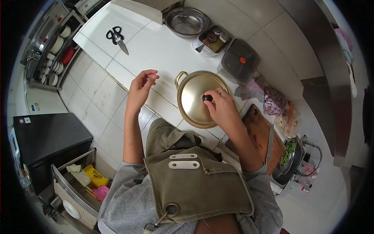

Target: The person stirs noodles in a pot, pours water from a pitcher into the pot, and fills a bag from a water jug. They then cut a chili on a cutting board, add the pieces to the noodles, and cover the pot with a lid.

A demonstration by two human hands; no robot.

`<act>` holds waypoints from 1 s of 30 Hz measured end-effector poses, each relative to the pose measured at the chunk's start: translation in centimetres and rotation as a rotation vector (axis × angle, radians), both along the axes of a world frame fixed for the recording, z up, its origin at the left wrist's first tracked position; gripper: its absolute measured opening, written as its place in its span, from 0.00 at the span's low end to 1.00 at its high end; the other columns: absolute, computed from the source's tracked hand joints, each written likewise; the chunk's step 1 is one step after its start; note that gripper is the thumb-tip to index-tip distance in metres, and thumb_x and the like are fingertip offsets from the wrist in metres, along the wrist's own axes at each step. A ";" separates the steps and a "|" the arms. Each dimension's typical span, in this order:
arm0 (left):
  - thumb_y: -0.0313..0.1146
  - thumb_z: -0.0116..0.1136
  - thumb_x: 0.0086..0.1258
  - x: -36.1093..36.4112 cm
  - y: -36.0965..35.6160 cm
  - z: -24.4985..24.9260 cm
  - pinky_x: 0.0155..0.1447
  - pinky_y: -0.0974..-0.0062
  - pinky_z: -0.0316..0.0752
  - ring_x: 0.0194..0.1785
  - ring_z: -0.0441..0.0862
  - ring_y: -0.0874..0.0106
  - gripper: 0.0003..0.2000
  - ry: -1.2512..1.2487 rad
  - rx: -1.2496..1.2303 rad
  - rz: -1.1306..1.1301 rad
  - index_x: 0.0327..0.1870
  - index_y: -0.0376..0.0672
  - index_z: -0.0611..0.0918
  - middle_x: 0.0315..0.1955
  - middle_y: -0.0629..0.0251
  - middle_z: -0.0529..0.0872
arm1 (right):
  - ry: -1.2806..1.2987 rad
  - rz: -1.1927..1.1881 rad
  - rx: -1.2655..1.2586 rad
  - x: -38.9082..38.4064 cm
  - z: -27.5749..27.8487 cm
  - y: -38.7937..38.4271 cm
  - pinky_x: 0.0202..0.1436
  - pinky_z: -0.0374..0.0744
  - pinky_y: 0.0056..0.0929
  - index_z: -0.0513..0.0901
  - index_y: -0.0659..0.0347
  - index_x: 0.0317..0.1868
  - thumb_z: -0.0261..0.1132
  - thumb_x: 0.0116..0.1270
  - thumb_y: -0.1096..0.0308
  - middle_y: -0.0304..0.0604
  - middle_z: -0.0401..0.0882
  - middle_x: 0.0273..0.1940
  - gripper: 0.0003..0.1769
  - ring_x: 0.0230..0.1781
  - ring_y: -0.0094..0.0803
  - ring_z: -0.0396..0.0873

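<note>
A gold-coloured pot (179, 81) with a side handle stands on the white tiled counter, topped by its round lid (191, 97). My right hand (221, 106) grips the black knob (207, 98) of that lid between thumb and fingers. To the left of the pot, my left hand (143, 87) hovers over the counter's front edge with its fingers bent and loosely apart, holding nothing. Black-handled scissors (117, 39) lie farther back on the counter at the left. Whatever is inside the pot is hidden under the lid.
Along the wall stand a metal bowl (187, 21), a sauce container (212, 40) and a dark-lidded box (240, 60). To the right, a knife (269, 146) rests on a wooden cutting board (253, 128). Bagged vegetables (274, 101) and a sink area with greens (288, 156) lie beyond.
</note>
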State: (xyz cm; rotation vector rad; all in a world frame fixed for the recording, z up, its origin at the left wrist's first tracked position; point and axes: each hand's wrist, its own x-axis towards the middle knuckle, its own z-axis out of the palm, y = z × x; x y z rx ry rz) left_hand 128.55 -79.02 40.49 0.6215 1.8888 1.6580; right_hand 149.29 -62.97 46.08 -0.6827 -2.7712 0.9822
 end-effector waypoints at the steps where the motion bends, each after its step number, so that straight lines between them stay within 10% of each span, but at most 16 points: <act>1: 0.35 0.52 0.67 0.1 0.2 0.2 0.42 0.83 0.66 0.36 0.74 0.81 0.12 0.004 0.003 -0.001 0.47 0.40 0.78 0.36 0.70 0.83 | 0.004 -0.001 0.003 -0.1 -0.2 -0.2 0.41 0.76 0.40 0.73 0.65 0.42 0.60 0.60 0.74 0.53 0.72 0.38 0.10 0.36 0.49 0.76; 17: 0.37 0.52 0.68 0.8 1.5 0.1 0.45 0.81 0.67 0.38 0.73 0.79 0.13 -0.035 -0.056 -0.148 0.48 0.40 0.78 0.38 0.68 0.82 | 0.079 -0.109 0.077 1.5 -0.4 -0.6 0.48 0.74 0.40 0.70 0.57 0.55 0.63 0.59 0.68 0.51 0.68 0.49 0.23 0.46 0.48 0.74; 23: 0.34 0.51 0.68 -0.4 2.7 -2.5 0.44 0.80 0.68 0.41 0.74 0.78 0.17 -0.067 0.132 0.224 0.57 0.42 0.70 0.47 0.66 0.78 | 0.199 -0.822 0.239 13.8 1.0 0.7 0.42 0.73 0.40 0.74 0.59 0.47 0.63 0.58 0.69 0.52 0.74 0.40 0.16 0.41 0.48 0.74; 30: 0.34 0.48 0.68 -1.4 4.3 -1.9 0.47 0.75 0.66 0.44 0.74 0.74 0.16 0.133 0.367 0.573 0.55 0.41 0.69 0.47 0.65 0.77 | -0.194 -1.729 0.793 48.7 3.5 -8.2 0.43 0.70 0.42 0.70 0.64 0.45 0.61 0.57 0.72 0.54 0.73 0.39 0.15 0.40 0.49 0.72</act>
